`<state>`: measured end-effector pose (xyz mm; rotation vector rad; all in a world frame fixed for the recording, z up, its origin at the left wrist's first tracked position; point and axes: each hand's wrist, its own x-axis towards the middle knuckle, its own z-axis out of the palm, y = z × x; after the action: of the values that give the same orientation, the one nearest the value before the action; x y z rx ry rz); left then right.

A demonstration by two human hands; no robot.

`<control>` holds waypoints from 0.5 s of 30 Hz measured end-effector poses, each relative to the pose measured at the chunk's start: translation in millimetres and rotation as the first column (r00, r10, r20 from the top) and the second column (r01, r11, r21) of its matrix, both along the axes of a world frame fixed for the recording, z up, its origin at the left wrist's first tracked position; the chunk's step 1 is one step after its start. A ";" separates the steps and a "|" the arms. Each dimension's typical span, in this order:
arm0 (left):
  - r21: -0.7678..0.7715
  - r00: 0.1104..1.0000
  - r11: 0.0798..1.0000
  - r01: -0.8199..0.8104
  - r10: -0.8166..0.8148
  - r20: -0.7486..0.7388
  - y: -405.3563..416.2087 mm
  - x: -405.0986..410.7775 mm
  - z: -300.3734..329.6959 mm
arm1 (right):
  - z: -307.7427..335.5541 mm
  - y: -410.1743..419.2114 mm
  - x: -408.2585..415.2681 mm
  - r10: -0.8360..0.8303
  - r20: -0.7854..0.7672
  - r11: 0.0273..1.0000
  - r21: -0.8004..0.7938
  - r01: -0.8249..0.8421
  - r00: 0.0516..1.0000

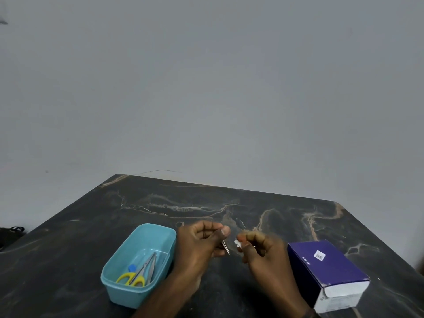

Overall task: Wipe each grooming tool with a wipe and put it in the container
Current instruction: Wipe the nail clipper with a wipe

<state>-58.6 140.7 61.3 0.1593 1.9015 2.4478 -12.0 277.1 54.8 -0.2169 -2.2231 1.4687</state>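
Starting nearest the camera, the teal container point(137, 267) sits on the dark marbled worktop point(68, 260) at the left, already holding yellow-handled scissors point(134, 277), a slim steel tool point(151, 263) and a small blue item point(132, 268). A purple box point(328, 271) stands well to the right.

Just beyond the container, the left hand point(199, 242) pinches a thin metal grooming tool point(226, 247) between thumb and curled fingers, its point hanging down. The right hand point(257, 246), close beside it, pinches a small white wipe point(237, 243); the two do not appear to touch.

Risks, as judged:
- The tool is slender and lightly held, so wiping pressure could twist it free onto the worktop.
- The wipe is small, so a fingertip may meet the point.
- The hands are slightly blurred, so grip detail is uncertain.
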 end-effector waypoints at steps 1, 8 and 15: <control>-0.004 1.000 1.000 -0.012 0.012 -0.008 -0.1 0.3 -0.5 | 1.4 -1.3 0.7 0.037 0.015 0.999 -0.021 -0.036 0.999; -0.039 1.000 0.999 0.014 -0.014 -0.009 -0.8 3.5 -0.4 | 4.7 -11.0 3.8 0.172 0.039 0.985 -0.037 -0.171 0.984; -0.050 0.999 0.998 0.036 -0.038 -0.039 -2.4 5.2 3.7 | 12.7 -10.0 7.5 0.251 0.051 0.961 -0.134 -0.242 0.967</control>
<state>-53.4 138.3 64.9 0.2408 1.9538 2.3897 -4.4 267.0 67.5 -0.0292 -2.2781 1.7611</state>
